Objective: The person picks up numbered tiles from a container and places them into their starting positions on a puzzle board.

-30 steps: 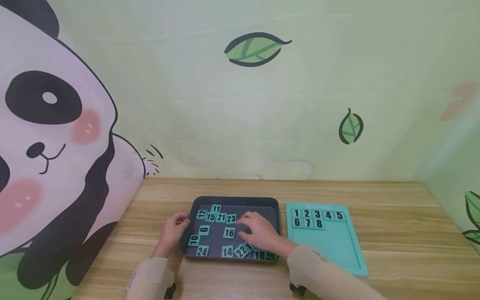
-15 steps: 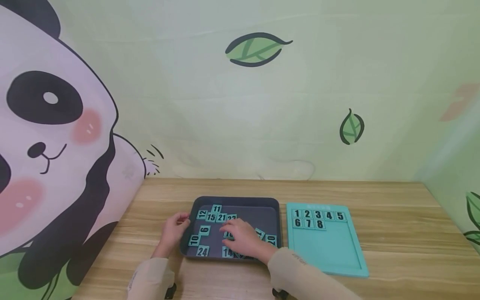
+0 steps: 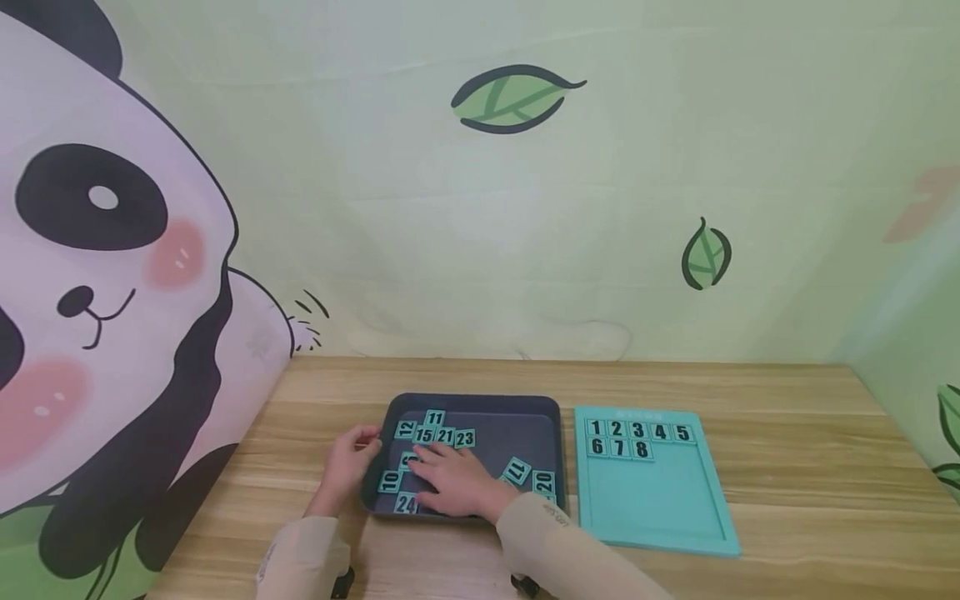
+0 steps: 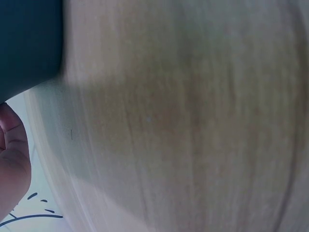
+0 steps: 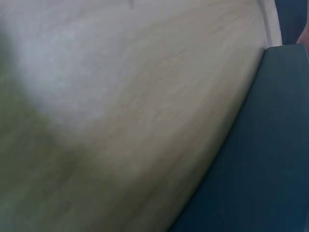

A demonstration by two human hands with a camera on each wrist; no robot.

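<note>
A dark shallow tray (image 3: 517, 405) holds several number tiles, among them the 11 tile (image 3: 435, 418), the 23 tile (image 3: 465, 438) and the 24 tile (image 3: 406, 503). My left hand (image 3: 348, 463) grips the tray's left rim between thumb and fingers; in the left wrist view, part of that hand (image 4: 13, 154) shows by the tray wall (image 4: 29, 43). Spread over the tray's lower left, my right hand (image 3: 457, 482) has its fingers reaching the 6 tile (image 3: 407, 461) and the edge of the 24 tile. It hides the tiles beneath it.
Right of the tray lies a turquoise board (image 3: 652, 508) with tiles 1 to 8 in its top two rows. The 17 tile (image 3: 517, 470) and 20 tile (image 3: 544, 482) lie at the tray's right side. The wooden table (image 3: 795, 467) meets a panda-print backdrop (image 3: 525, 250).
My right hand has moved left across the tray, covering the 16 and 14 tiles and uncovering the 17 and 20 tiles at the right. My left hand has stayed at the rim.
</note>
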